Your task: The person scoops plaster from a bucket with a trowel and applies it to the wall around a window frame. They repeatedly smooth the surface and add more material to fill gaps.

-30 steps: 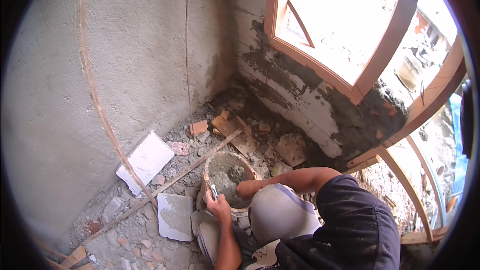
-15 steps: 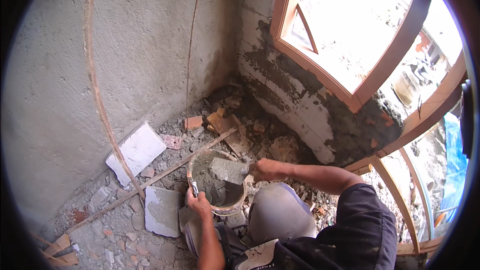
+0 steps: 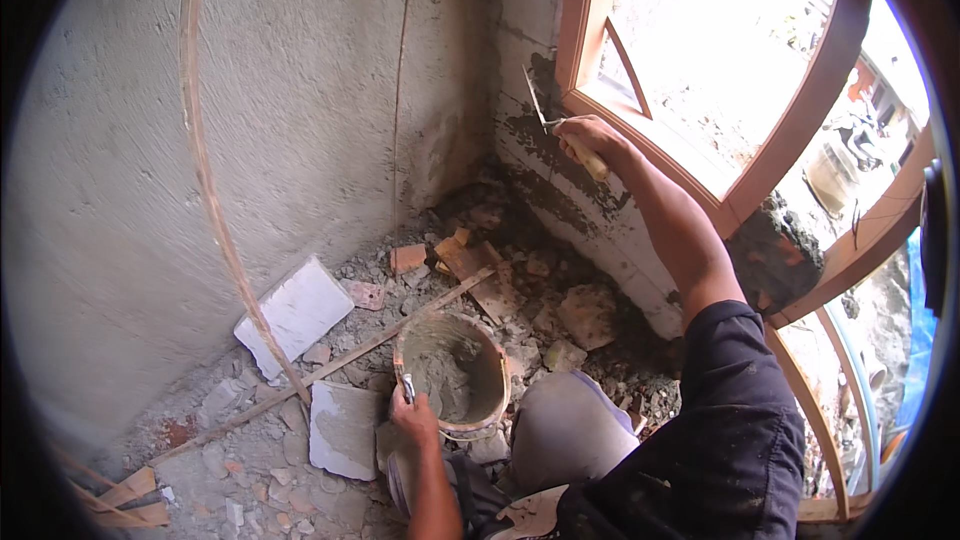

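Observation:
My left hand (image 3: pixel 416 420) is closed on the near left rim of a round bucket (image 3: pixel 503 365); a small shiny metal piece shows by the thumb, too small to name. Grey wet mortar (image 3: pixel 448 375) lies inside the bucket. My right arm reaches up and forward. In that right hand (image 3: pixel 598 140) is a trowel (image 3: pixel 592 164), gripped by its wooden handle. Its thin blade stands edge-on near the low wall (image 3: pixel 550 175), beside the lower left corner of the wooden window frame (image 3: pixel 577 45). Dark mortar patches the wall there. Whether the blade touches it, I cannot tell.
Rubble and broken bricks (image 3: pixel 408 258) cover the floor. A long wooden strip (image 3: pixel 365 347) lies across it, behind the bucket. Two pale blocks (image 3: pixel 300 315) lie left of the bucket. A thin curved batten (image 3: pixel 208 175) leans in front of the plastered wall (image 3: pixel 110 190).
My right hand has lifted the trowel from above the bucket up to the wall by the window frame. The mortar load seen on the blade earlier is no longer visible. My left hand stays on the bucket.

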Demonstrator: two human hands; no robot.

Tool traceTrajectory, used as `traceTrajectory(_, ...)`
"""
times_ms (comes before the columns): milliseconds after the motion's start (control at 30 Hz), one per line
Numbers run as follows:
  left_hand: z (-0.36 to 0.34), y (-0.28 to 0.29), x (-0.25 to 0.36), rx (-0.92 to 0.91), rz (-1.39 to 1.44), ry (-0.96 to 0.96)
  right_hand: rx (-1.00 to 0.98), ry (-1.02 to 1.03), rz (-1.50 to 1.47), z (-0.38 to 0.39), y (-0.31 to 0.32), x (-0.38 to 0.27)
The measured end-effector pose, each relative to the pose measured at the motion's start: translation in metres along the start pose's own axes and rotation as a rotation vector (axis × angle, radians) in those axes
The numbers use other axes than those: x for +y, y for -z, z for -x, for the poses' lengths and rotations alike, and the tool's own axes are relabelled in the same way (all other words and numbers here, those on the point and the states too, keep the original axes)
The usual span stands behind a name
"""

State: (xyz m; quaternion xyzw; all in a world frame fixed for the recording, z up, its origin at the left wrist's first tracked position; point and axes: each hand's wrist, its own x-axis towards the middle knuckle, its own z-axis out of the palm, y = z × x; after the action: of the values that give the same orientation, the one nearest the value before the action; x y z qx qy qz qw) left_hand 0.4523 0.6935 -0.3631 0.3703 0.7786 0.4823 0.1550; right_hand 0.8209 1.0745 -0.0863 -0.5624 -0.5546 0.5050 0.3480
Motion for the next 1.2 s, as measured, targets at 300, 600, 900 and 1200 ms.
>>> traceTrajectory(300,-0.001,-0.001,0.006,0.004,0.004,0.021,0.081,0.279,0.873,-0.025,-0.011,0.018)
traceTrajectory(600,0.007,0.004,0.014,-0.022,-0.024,0.078,0.057,0.144,0.837,-0.062,-0.014,0.001)
traceTrajectory(900,0.001,-0.001,0.008,-0.046,-0.018,0.084,0.210,0.069,1.112,-0.062,0.004,-0.053)
traceTrajectory(1200,-0.002,0.002,0.008,-0.018,-0.010,0.083,0.222,0.177,1.235,-0.075,-0.002,-0.035)
